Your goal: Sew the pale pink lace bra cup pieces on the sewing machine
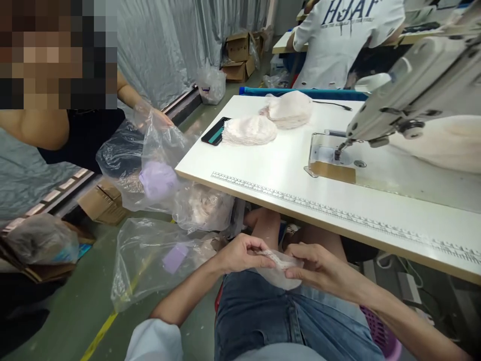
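Note:
Above my lap, just off the front edge of the table, both hands hold a pale, slightly sheer fabric piece (pixel 280 273) with a frilly upper edge. My left hand (pixel 246 254) pinches one end between thumb and fingers. At the other end, my right hand (pixel 310 263) grips it with the thumb on the near side. Whether it is one layer or more, I cannot tell. On the white table (pixel 255 160) lie two stacks of similar pale fabric, a nearer stack (pixel 250 130) and a farther stack (pixel 291 109).
A sewing machine (pixel 406 95) stands at the right of the table. A phone (pixel 215 131) touches the nearer stack. Left of me, a person (pixel 84 133) handles a clear plastic bag (pixel 161 135); another bag (pixel 143 260) lies on the floor. A purple basket (pixel 381 331) sits by my right leg.

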A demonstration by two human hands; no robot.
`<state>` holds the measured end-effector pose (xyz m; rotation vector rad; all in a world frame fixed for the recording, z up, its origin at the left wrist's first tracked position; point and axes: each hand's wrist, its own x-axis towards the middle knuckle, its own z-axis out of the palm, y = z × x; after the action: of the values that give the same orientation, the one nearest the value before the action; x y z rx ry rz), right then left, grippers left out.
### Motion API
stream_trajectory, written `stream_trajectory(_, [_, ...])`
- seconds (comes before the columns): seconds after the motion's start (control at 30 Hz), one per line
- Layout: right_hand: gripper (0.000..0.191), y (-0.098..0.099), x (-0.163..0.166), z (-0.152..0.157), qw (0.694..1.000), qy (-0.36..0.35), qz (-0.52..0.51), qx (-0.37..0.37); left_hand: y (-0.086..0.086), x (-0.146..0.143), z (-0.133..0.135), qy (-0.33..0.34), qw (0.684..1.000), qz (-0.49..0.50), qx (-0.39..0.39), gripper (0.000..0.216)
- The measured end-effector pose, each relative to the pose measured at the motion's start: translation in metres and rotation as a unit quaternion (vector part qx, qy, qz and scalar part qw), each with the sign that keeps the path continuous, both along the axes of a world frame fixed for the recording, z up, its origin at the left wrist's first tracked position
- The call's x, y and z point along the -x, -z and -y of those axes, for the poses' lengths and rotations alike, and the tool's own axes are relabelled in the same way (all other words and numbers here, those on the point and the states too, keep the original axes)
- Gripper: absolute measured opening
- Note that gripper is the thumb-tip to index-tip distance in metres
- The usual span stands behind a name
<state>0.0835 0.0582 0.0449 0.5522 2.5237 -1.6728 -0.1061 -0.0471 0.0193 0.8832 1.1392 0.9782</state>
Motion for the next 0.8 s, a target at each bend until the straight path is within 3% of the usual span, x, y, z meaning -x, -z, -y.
stream_trajectory(0.17, [0.038,0.002,-0.024,-0.002,0.999,0.033,-0.005,0.004,-0.004,-0.016,-0.004,0.021,0.998,-0.039,0.032,0.033])
stream_trajectory(0.3, [0.036,0.003,-0.035,-0.001,0.997,0.062,0.013,-0.047,-0.010,-0.029,-0.011,0.066,0.994,-0.072,0.042,0.039])
stream_trajectory(0.43, [0.036,0.004,-0.044,-0.002,0.994,0.074,0.029,-0.079,-0.008,-0.041,-0.020,0.051,0.993,-0.084,0.067,0.036])
stream_trajectory(0.67, [0.037,0.017,-0.055,-0.005,0.998,0.050,-0.017,-0.030,-0.001,-0.037,-0.019,0.037,0.989,-0.083,0.116,0.035])
stream_trajectory(0.8, [0.042,0.025,-0.053,-0.006,0.999,0.028,-0.018,-0.024,0.000,-0.034,-0.017,0.073,0.984,-0.069,0.149,0.036])
